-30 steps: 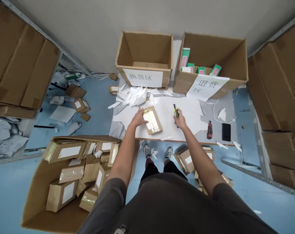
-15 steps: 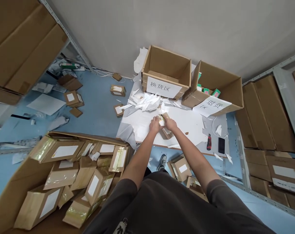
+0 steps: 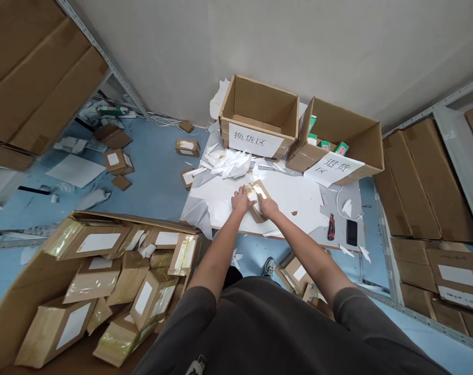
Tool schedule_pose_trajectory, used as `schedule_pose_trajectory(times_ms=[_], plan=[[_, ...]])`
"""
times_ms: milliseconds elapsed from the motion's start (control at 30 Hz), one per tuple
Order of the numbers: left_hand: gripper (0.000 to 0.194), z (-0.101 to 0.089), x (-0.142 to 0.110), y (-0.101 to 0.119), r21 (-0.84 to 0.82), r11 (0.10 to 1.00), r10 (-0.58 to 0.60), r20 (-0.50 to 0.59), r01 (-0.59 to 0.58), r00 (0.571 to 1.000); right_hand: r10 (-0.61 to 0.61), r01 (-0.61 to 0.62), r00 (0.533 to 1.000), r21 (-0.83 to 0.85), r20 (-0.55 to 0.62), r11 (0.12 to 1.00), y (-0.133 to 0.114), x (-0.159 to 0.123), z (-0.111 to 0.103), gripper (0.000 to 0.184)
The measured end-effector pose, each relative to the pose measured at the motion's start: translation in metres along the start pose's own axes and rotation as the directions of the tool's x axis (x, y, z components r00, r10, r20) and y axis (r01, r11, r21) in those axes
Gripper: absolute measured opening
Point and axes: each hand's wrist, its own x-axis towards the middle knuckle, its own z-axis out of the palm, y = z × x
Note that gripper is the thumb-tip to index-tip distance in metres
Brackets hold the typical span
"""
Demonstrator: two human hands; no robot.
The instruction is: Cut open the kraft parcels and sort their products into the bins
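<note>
A small brown cardboard box (image 3: 260,187) with a white label and shiny clear tape lies tilted on the white-covered table. My left hand (image 3: 241,200) grips its left side, thumb reaching over the label. My right hand (image 3: 268,207) is closed on its right side, fingers partly hidden. The yellow-and-black utility knife is out of sight; whether my right hand conceals it I cannot tell. A red-and-black utility knife (image 3: 331,227) lies further right, beside a black phone (image 3: 352,233).
Two open cartons with paper signs, the left one (image 3: 259,139) and the right one (image 3: 371,165), stand at the table's back. Torn white paper (image 3: 232,163) is heaped before them. A large carton (image 3: 21,291) full of taped boxes is at lower left. Shelves (image 3: 449,125) flank the table.
My right hand held a yellow-and-black utility knife apart from the box; it then came to the box beside my left hand. The box has turned slightly and the camera view has shifted.
</note>
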Motion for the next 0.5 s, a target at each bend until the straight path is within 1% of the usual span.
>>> schedule_pose_trajectory(times_ms=[133, 233, 300, 367, 433, 467, 500], plan=[[0.093, 0.001, 0.002, -0.001, 0.025, 1.0, 0.007, -0.023, -0.006, 1.0, -0.001, 0.002, 1.0, -0.034, 0.027, 0.999, 0.039, -0.04, 0.035, 0.072], [0.096, 0.0, 0.006, -0.001, 0.05, 0.999, -0.004, -0.006, 0.004, 1.0, -0.015, 0.016, 0.998, -0.03, 0.061, 0.999, 0.065, -0.071, 0.053, 0.074], [0.099, -0.001, 0.008, -0.001, 0.072, 0.997, -0.016, 0.011, 0.015, 1.0, -0.021, 0.021, 0.997, -0.006, 0.08, 1.0, 0.074, -0.084, 0.057, 0.078], [0.1, -0.003, 0.009, 0.0, 0.097, 0.995, -0.029, 0.017, 0.027, 0.999, -0.023, 0.022, 0.996, 0.022, 0.082, 1.0, 0.078, -0.09, 0.056, 0.08], [0.097, -0.005, 0.007, 0.003, 0.128, 0.991, -0.023, -0.018, 0.025, 1.0, -0.028, 0.025, 0.997, 0.048, 0.077, 0.999, 0.081, -0.092, 0.054, 0.083], [0.091, -0.005, 0.005, 0.005, 0.151, 0.989, 0.018, -0.051, -0.01, 0.999, -0.034, 0.03, 0.997, 0.07, 0.067, 0.997, 0.083, -0.094, 0.054, 0.083], [0.082, -0.005, 0.002, 0.007, 0.181, 0.98, 0.098, -0.071, -0.083, 0.993, -0.038, 0.034, 0.998, 0.098, 0.047, 0.995, 0.087, -0.095, 0.054, 0.081]])
